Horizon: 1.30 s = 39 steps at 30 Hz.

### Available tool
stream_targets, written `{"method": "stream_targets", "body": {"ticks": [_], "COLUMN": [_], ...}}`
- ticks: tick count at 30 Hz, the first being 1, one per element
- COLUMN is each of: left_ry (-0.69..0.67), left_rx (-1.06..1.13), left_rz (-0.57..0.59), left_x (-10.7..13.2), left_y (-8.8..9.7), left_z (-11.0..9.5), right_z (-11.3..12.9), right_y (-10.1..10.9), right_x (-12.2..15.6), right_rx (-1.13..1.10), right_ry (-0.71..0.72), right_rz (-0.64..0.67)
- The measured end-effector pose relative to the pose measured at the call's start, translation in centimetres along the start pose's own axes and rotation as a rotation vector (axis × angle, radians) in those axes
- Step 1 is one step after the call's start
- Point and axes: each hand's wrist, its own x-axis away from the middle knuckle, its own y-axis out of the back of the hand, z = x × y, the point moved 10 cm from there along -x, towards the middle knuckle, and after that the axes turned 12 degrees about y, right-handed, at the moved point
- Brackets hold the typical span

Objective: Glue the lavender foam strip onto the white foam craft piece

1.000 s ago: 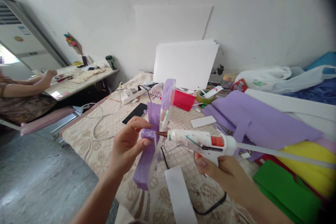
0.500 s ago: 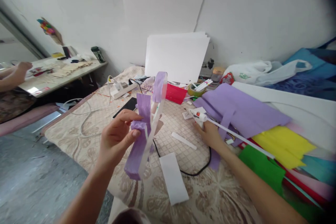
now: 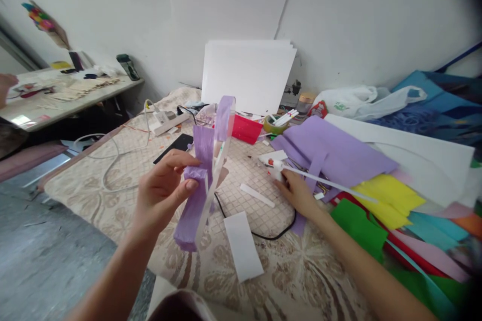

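My left hand (image 3: 163, 191) is closed in a pinch on a purple crepe-paper strip (image 3: 201, 170) wrapped along a long white strip, held up above the table's near edge. My right hand (image 3: 297, 191) reaches out over the patterned tablecloth (image 3: 124, 195) and rests on the white hot glue gun (image 3: 276, 164), which lies on the cloth with its glue stick pointing right. The fingers of that hand are around the gun's handle. A black cord (image 3: 263, 233) runs from the gun across the cloth.
Purple foam sheets (image 3: 331, 153), yellow, green and red sheets lie at right. White boards (image 3: 246, 77) lean on the wall. A black phone (image 3: 173, 148), power strip (image 3: 165, 120), red box (image 3: 246, 129), tape roll with pens (image 3: 274, 123) and white strips (image 3: 243, 246) lie about. Another person's table stands far left.
My right hand carried the glue gun away from the purple strip and set it down on the table to the right. The left hand keeps holding the strip; the view swung right.
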Motion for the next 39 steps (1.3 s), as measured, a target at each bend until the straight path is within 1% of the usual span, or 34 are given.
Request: {"method": "stream_targets", "body": {"ticks": [3,6,10,11,13,15,16,17,18,20,21,22,23,24,25,27,28,30,32,34,35,37,39], "left_ry": [-0.008,-0.006,-0.009,-0.007,-0.003,-0.007,-0.010,-0.012,-0.010,0.000,0.005,0.008,0.006,0.004,-0.002,-0.012,-0.016,-0.009,0.002,0.014,0.020,0.031,0.038], "left_rx": [-0.030,-0.050,-0.040,-0.031,-0.010,0.001,0.002,0.001,-0.001,-0.010,-0.018,-0.029,-0.042,-0.056,-0.066,-0.080,-0.083,-0.080,-0.071,-0.059,-0.051,-0.034,-0.013], "left_rz": [-0.017,-0.023,-0.011,-0.010,-0.010,-0.007,-0.004,-0.002,0.001,0.005,0.004,0.003,0.001,0.000,0.000,0.002,0.005,0.015,0.028,0.030,0.025,0.012,0.006], "left_x": [0.1,0.1,0.2,0.2,0.1,0.0,0.0,0.0,0.0,0.0,0.0,0.0,0.0,0.0,0.0,0.1,0.1,0.1,0.1,0.2,0.2,0.3,0.3], "left_y": [0.2,0.5,0.4,0.3,0.2,0.0,-0.1,-0.2,-0.3,-0.4,-0.4,-0.4,-0.3,-0.3,-0.3,-0.3,-0.3,-0.4,-0.5,-0.6,-0.5,-0.3,-0.3], "left_z": [-0.1,0.0,0.0,0.0,-0.1,-0.3,-0.3,-0.4,-0.5,-0.4,-0.4,-0.4,-0.4,-0.4,-0.4,-0.5,-0.6,-0.5,-0.3,-0.2,-0.1,0.0,0.1], "right_z": [0.4,0.4,0.3,0.4,1.0,2.6,4.0,5.8,7.6,11.7,13.5,14.8,15.5,15.7,15.5,14.5,14.0,13.6,13.9,15.0,15.8,17.3,18.9], "right_y": [-0.5,-0.7,-0.6,-0.2,1.2,3.1,3.6,3.2,2.1,-1.5,-3.1,-4.5,-5.4,-6.2,-6.6,-6.6,-6.1,-4.0,-0.1,4.6,6.5,9.4,11.4], "right_x": [-0.4,-0.6,-0.4,-0.3,0.1,0.9,1.4,1.8,2.2,3.5,4.3,5.1,5.7,6.1,6.4,6.5,6.3,5.5,4.0,2.3,1.5,-0.2,-1.7], "right_rx": [0.012,0.024,0.019,0.020,0.058,0.123,0.144,0.122,0.078,0.018,0.027,0.049,0.078,0.103,0.118,0.093,0.047,-0.101,-0.206,-0.249,-0.256,-0.245,-0.268], "right_ry": [0.033,0.048,0.056,0.049,0.007,-0.049,-0.057,-0.047,-0.040,0.008,0.040,0.060,0.056,0.040,0.016,-0.028,-0.038,-0.011,0.077,0.201,0.266,0.346,0.438], "right_rz": [0.003,-0.003,-0.001,-0.014,-0.101,-0.223,-0.250,-0.207,-0.108,0.176,0.297,0.382,0.429,0.462,0.480,0.480,0.463,0.396,0.265,0.108,0.076,0.038,-0.015]}}
